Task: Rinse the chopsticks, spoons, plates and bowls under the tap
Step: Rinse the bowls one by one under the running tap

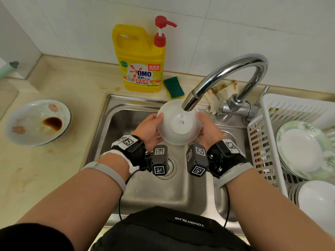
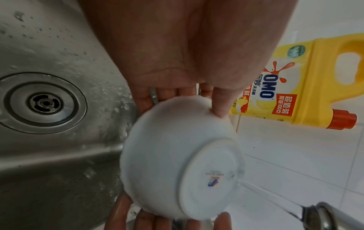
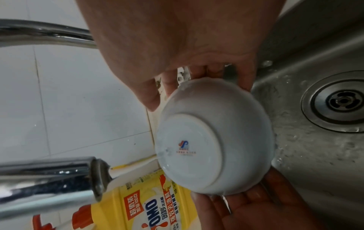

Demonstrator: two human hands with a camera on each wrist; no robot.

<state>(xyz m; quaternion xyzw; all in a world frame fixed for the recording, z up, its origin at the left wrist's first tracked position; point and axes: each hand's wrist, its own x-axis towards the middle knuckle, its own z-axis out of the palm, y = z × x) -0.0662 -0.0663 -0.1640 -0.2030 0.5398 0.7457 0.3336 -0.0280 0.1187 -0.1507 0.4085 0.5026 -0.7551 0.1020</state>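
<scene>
A white bowl (image 1: 178, 124) is held bottom-up and tilted over the sink (image 1: 126, 104), its foot ring and printed mark facing me. My left hand (image 1: 151, 128) grips its left rim and my right hand (image 1: 207, 130) grips its right rim, thumbs on the outer wall. The chrome tap (image 1: 190, 102) ends just above the bowl's far edge. In the left wrist view a thin stream from the tap (image 2: 325, 216) strikes the edge of the bowl (image 2: 177, 163). The right wrist view shows the bowl (image 3: 216, 137) between both hands, beside the tap's spout (image 3: 59, 175).
A dirty plate (image 1: 38, 122) with brown sauce lies on the left counter. A yellow detergent bottle (image 1: 141, 60), a sponge (image 1: 174, 86) and a stained cloth (image 1: 221, 91) stand behind the sink. At right a white rack (image 1: 268, 124) holds plates (image 1: 304, 149), bowls (image 1: 317, 198) and chopsticks (image 1: 257, 142).
</scene>
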